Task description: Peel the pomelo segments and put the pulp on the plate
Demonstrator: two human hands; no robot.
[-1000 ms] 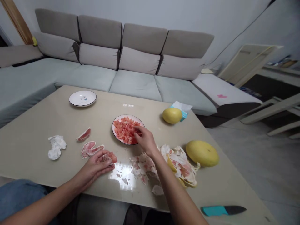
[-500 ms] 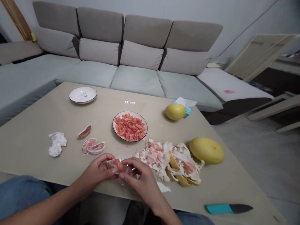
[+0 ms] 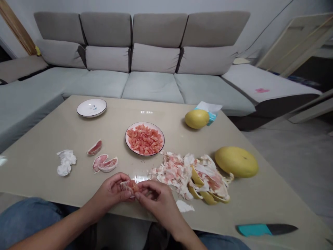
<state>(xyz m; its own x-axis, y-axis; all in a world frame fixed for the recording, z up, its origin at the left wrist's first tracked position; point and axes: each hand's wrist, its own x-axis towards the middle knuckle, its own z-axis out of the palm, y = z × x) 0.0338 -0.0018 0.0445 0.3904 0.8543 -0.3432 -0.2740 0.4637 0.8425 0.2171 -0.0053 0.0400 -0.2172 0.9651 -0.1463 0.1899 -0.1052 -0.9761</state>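
Over the table's near edge, my left hand is closed around a partly peeled pomelo segment with red flesh and pale membrane. The thumb and index finger of my right hand pinch the segment's right end; whether they grip flesh or membrane is too small to tell. Just beyond my left hand lie two joined pomelo segments and a single one. A plate heaped with red pomelo flesh stands past my hands. Right of it spreads a pile of membrane and yellow peel.
A whole yellow pomelo sits right of the peel, another by a tissue pack. A knife with a teal handle lies near the front right edge. Crumpled tissue lies left; a white plate stands back left.
The view has shifted and turned slightly. My hands stay together on the pomelo segment, with the right fingers still pinching its right end. The things on the table look unmoved.
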